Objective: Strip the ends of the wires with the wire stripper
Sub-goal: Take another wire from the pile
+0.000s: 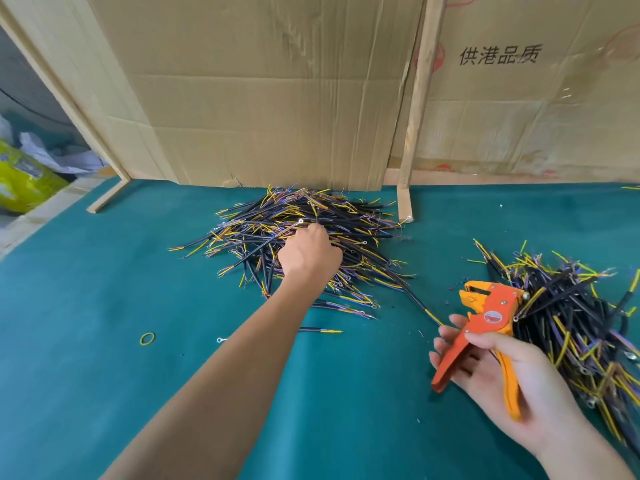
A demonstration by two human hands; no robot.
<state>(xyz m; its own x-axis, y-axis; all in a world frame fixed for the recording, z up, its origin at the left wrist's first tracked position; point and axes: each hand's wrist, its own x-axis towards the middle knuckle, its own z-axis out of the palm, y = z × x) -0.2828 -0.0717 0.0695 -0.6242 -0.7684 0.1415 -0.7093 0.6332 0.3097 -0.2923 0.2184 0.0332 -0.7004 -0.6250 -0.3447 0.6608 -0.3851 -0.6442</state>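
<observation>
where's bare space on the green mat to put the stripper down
Bare green mat left of the left forearm, apart from a rubber band. Also the strip between the middle wire pile and the right wire pile. Crowded: both piles.

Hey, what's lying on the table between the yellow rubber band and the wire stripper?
In the head view, a small ring terminal and one loose wire lie on the green cloth between the rubber band and the wire stripper.

Cardboard wall (263, 98), rubber band (147, 338)
</observation>
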